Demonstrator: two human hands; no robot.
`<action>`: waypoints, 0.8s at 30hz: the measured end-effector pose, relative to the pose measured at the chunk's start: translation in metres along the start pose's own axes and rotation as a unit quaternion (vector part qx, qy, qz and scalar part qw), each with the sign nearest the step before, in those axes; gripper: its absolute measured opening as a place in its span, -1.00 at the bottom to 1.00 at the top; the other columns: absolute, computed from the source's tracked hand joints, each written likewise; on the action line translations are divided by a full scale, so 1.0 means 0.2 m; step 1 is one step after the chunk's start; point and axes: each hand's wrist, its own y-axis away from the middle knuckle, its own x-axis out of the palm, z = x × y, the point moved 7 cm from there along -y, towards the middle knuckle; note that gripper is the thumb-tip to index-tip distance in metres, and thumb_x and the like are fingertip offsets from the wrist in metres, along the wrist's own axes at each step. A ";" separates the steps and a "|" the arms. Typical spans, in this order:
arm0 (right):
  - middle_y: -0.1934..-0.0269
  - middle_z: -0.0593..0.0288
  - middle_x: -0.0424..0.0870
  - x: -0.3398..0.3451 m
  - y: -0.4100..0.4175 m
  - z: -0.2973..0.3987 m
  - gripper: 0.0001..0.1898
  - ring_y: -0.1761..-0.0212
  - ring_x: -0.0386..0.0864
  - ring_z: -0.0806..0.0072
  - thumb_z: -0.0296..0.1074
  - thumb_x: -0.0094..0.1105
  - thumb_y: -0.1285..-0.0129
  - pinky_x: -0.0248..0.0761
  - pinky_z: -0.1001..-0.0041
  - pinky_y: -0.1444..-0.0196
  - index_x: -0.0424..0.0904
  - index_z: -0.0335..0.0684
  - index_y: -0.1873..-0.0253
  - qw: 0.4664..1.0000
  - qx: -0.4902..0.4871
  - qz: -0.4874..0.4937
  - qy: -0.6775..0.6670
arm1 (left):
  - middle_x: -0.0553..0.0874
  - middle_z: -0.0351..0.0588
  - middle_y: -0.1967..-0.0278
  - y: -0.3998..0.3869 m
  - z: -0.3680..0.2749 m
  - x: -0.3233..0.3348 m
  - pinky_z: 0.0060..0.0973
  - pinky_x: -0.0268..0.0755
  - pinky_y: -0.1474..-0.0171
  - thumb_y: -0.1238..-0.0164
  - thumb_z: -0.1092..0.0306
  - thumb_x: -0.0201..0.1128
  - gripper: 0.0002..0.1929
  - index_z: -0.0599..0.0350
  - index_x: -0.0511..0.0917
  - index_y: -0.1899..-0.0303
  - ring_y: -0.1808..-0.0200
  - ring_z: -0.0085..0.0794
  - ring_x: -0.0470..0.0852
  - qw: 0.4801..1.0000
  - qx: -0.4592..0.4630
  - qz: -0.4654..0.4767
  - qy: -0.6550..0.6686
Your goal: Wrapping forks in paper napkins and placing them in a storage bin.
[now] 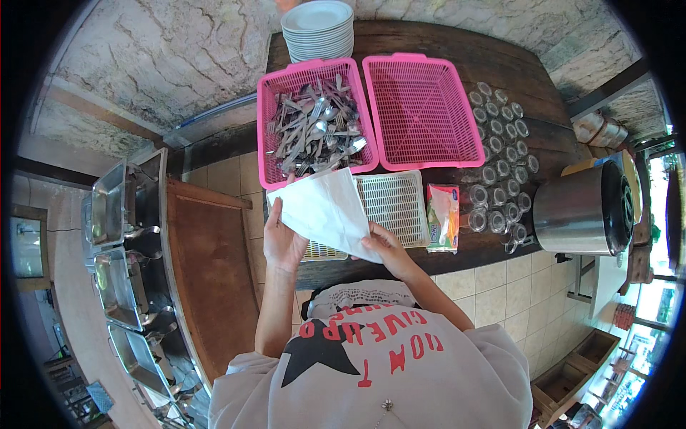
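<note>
Both my hands hold a folded white cloth or paper sheet (324, 212) in front of me. My left hand (284, 241) grips its left edge, thumb on top. My right hand (387, 251) pinches its lower right corner. Just beyond the sheet, a pink plastic basket (372, 128) holds a jumbled heap of metal forks, spoons and knives (321, 128). To its right stands a pink plastic basket with nothing in it (423, 112). A white slotted plastic tray (394, 206) lies partly under the sheet, and a packet with printed wrapping (443, 219) is right of the tray.
White plates (317, 32) are stacked behind the baskets on the dark wooden table (445, 43). Several upturned glass cups or jars (497, 145) stand at the right, beside a large metal urn (576, 208). Metal chafing trays (119, 287) line a counter at the left.
</note>
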 end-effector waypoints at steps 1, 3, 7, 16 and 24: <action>0.48 0.25 0.51 0.00 0.01 0.03 -0.76 0.51 0.50 0.57 -0.33 -0.04 -0.23 0.40 0.60 0.48 0.33 -0.34 0.08 1.000 0.000 0.000 0.000 | 0.25 0.01 -0.20 0.01 -0.01 0.00 -0.24 -0.03 -0.28 -0.40 0.22 -0.35 -0.57 0.14 0.09 -0.24 -0.25 -0.26 0.18 1.000 0.002 0.006 0.001; 0.61 0.27 0.41 0.03 0.05 0.07 -0.81 0.72 0.35 0.65 -0.32 -0.08 -0.26 0.21 0.69 0.71 0.27 -0.29 0.11 0.995 0.086 0.040 0.012 | 0.23 0.01 -0.21 0.00 -0.02 -0.07 -0.24 -0.04 -0.28 -0.40 0.22 -0.36 -0.57 0.14 0.09 -0.24 -0.25 -0.25 0.17 1.000 0.005 0.000 0.022; 0.68 0.35 0.29 -0.02 0.04 0.04 -0.83 0.80 0.16 0.74 -0.29 -0.09 -0.28 -0.02 0.71 0.81 0.23 -0.24 0.17 0.995 0.082 0.033 0.053 | 0.18 -0.01 -0.24 -0.02 -0.09 -0.13 -0.25 -0.06 -0.30 -0.40 0.21 -0.40 -0.56 0.15 0.05 -0.25 -0.27 -0.24 0.13 0.998 0.035 -0.008 0.058; 0.71 0.43 0.19 0.04 -0.01 0.13 -0.80 0.78 0.06 0.78 -0.26 -0.03 -0.26 -0.06 0.71 0.78 0.25 -0.25 0.20 0.996 0.063 0.015 0.064 | 0.13 0.01 -0.25 0.02 -0.12 -0.46 -0.21 -0.13 -0.31 -0.35 -0.05 -0.44 -0.42 0.15 -0.03 -0.26 -0.29 -0.19 0.05 0.975 0.134 -0.116 0.134; 0.69 0.40 0.27 0.05 -0.10 0.11 -0.82 0.82 0.11 0.79 -0.30 0.00 -0.25 -0.06 0.70 0.82 0.29 -0.28 0.23 0.995 0.043 0.010 0.088 | 0.38 0.04 -0.08 0.10 0.43 -0.30 -0.35 0.17 -0.18 -0.33 -0.10 -0.29 -0.42 0.29 0.20 -0.09 -0.15 -0.24 0.32 0.988 -0.146 -0.043 0.015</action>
